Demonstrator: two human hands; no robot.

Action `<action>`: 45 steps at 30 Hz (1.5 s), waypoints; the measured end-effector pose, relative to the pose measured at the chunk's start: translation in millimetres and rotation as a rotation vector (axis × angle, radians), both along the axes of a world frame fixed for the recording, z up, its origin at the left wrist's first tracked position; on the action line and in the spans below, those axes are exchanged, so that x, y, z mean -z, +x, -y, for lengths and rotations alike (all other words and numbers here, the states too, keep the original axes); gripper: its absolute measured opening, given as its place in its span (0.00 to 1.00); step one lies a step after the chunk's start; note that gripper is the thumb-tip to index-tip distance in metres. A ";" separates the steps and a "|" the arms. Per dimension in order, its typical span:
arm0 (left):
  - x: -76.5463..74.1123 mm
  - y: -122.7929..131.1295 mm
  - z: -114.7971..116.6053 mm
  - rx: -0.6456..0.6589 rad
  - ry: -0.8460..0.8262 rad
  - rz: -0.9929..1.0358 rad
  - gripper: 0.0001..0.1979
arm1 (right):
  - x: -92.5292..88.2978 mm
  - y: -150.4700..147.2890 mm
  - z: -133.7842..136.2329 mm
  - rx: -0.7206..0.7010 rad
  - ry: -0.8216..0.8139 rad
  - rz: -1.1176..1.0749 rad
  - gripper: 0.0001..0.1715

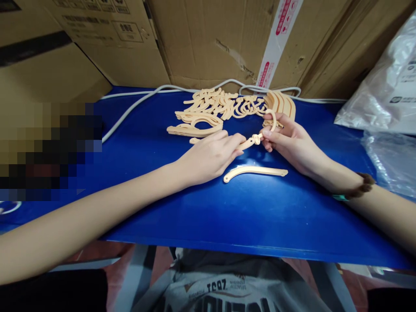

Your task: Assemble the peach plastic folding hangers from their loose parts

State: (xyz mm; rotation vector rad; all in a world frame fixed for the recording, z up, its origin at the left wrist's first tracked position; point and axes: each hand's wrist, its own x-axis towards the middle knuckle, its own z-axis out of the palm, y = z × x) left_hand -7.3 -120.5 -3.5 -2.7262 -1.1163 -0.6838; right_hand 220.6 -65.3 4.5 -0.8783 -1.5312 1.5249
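My left hand (211, 157) is closed around one end of a cream plastic hanger arm (247, 143) above the blue table (227, 216). My right hand (289, 138) pinches a cream plastic hook (272, 119) at the arm's knobbed end, where the two parts meet. A second curved cream arm (255, 172) lies flat on the table just below both hands. Behind the hands lies a pile of several more cream hooks and arms (224, 106).
Cardboard boxes (211, 39) wall off the back of the table. A white cable (136, 106) runs along the back edge. Clear plastic bags (390, 108) sit at the right. A blurred patch covers the left side.
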 end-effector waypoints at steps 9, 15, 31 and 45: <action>-0.7 0.9 1.2 0.036 0.000 0.040 0.17 | -5.9 0.3 2.0 -0.038 -0.024 0.021 0.27; 3.7 0.0 0.1 0.090 -0.050 0.100 0.23 | -6.5 1.8 0.1 -0.065 -0.069 -0.003 0.25; 2.1 -1.9 -1.1 0.135 -0.080 0.013 0.22 | -4.4 6.5 -0.1 -0.068 0.062 0.153 0.27; -7.2 1.1 1.5 0.079 -0.152 -0.169 0.24 | -6.7 9.7 -0.2 -0.060 0.103 0.236 0.26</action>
